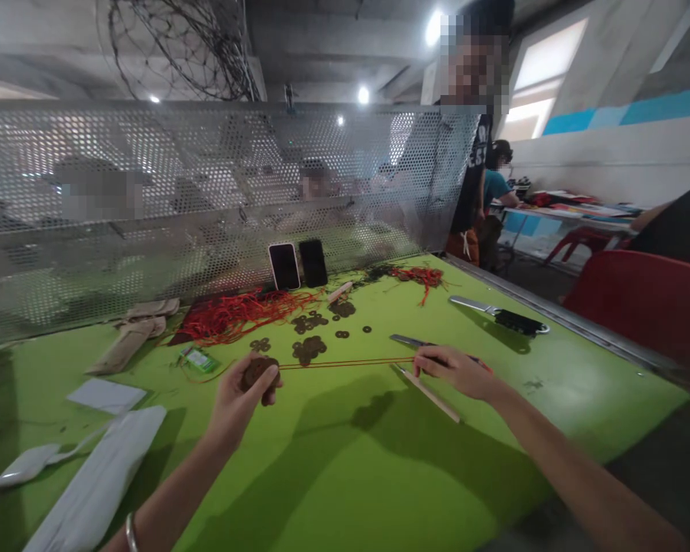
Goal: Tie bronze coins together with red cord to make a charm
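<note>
Left hand closed around a stack of dark coins above the green table. Right hand pinching the far end of a red cord, stretched taut between both hands, with a thin wooden stick held alongside. Loose coins scattered just beyond the cord, near a red string pile. 2 phones propped against the mesh screen. Knife lying well apart to the right.

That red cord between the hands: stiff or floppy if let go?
Probably floppy: the red cord runs straight only because the left hand and right hand pull it taut. The loose red strands lie tangled, so it looks limp and light.
</note>
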{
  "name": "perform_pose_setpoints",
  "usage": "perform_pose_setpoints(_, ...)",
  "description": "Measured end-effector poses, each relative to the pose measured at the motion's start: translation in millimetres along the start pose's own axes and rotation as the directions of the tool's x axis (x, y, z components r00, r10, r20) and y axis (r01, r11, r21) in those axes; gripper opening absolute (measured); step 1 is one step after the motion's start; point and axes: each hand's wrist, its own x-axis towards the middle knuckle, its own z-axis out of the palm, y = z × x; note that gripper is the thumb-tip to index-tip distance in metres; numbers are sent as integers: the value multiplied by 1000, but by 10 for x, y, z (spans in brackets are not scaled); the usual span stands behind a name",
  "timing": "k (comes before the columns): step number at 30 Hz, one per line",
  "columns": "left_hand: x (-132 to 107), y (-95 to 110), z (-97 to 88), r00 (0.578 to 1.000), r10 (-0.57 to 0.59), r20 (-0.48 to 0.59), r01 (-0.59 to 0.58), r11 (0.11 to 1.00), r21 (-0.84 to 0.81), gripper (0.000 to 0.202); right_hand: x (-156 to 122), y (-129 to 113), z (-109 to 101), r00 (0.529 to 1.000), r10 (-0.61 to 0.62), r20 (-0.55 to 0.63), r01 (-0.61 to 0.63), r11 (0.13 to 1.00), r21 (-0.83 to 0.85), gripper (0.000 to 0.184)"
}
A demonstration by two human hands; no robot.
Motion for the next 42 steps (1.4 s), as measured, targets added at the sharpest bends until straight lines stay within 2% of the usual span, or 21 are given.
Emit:
perform_pose_setpoints(4,11,78,38,997,-8,72,4,999,50,26,-39,132,-49,1000,12,9,-12,996,89,44)
perform_pose_setpoints(6,13,108,70,995,-5,97,0,999,53,26,-50,202,-112,999,31,28,-33,997,66,43)
perform_pose_setpoints(9,20,127,113,995,-22,93,20,1000,24,26,-48,249,-227,989,146,-25,-148,979,-142,40)
perform_pose_setpoints(11,25,116,128,996,-46,71,45,999,9,27,-23,167,-245,965,202,-168,-247,918,-312,37)
perform_pose_setpoints(12,25,103,134,996,-59,65,59,998,5,27,-2,77,-217,953,191,-234,-268,891,-368,34)
perform_pose_setpoints(13,22,88,140,995,-72,64,72,997,3,27,26,-44,-160,956,136,-260,-234,888,-396,31)
perform_pose_setpoints(14,13,71,146,994,-83,68,83,997,0,26,62,-191,-75,970,45,-240,-137,915,-380,28)
perform_pose_setpoints(16,-20,37,163,991,-101,91,103,994,-19,26,158,-524,161,981,-140,-133,98,955,-281,27)
perform_pose_setpoints(18,-70,6,179,984,-121,132,129,991,-47,24,284,-827,429,950,-310,-39,288,916,-279,28)
perform_pose_setpoints(20,-122,-22,187,975,-136,177,152,985,-77,24,421,-1021,665,911,-412,-3,387,859,-336,31)
perform_pose_setpoints(22,-162,-48,187,971,-144,188,166,980,-106,23,536,-1083,834,893,-450,-1,416,828,-376,28)
perform_pose_setpoints(25,-183,-78,189,977,-155,143,175,975,-140,21,618,-1011,968,870,-488,-67,420,807,-416,27)
perform_pose_setpoints(29,-187,-73,214,976,-194,102,208,965,-160,21,598,-891,1050,796,-578,-182,445,761,-471,18)
perform_pose_setpoints(31,-206,-53,233,970,-214,116,231,958,-169,21,582,-873,1079,776,-599,-196,462,752,-470,16)
perform_pose_setpoints(34,-246,-24,257,962,-232,145,256,951,-175,22,575,-868,1104,779,-594,-200,474,767,-432,19)
perform_pose_setpoints(37,-260,-20,264,962,-231,146,254,953,-167,22,574,-856,1097,770,-590,-242,468,781,-413,12)
perform_pose_setpoints(40,-237,-43,255,969,-214,121,231,961,-151,23,570,-836,1061,725,-625,-291,488,763,-424,10)
perform_pose_setpoints(42,-221,-65,252,962,-226,151,246,961,-128,23,566,-829,1028,692,-656,-302,511,740,-437,9)
